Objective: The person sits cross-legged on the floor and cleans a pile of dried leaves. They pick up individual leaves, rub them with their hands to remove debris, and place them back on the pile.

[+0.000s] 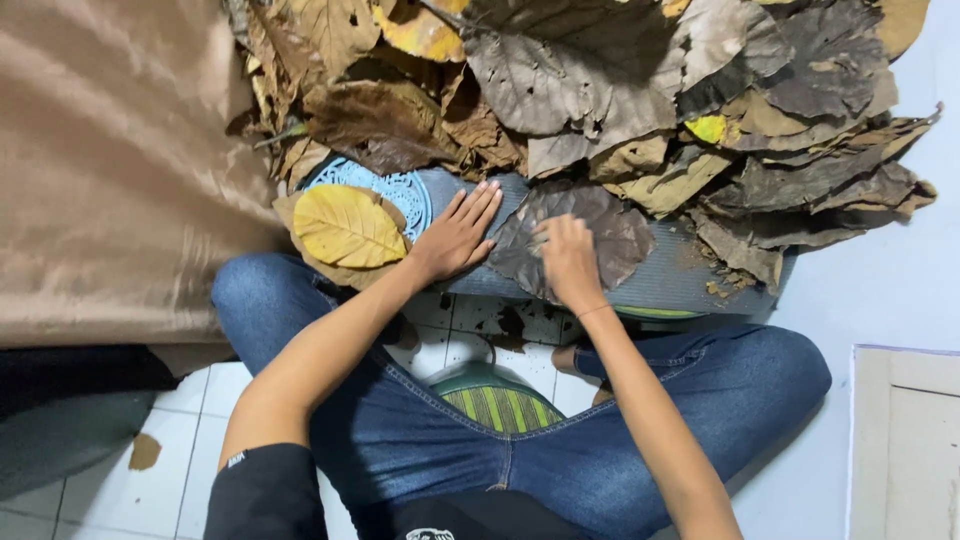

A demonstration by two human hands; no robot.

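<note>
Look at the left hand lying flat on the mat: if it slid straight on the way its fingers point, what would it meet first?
Probably the heap of dry brown leaves just beyond the left hand; only a short bare strip of grey mat separates them.

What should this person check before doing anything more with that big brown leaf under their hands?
1. Left hand flat on the mat beside the leaf: ok.
2. Right hand pressing on the big brown leaf: ok.
3. Leaf lies flat on the grey ribbed mat: ok.
4. Leaf whole, no tears: cannot tell; edges look ragged.
5. Yellow leaf lies apart at the left: ok.
6. Pile of dry leaves kept off the work spot: not ok, it overlaps the mat.
</note>
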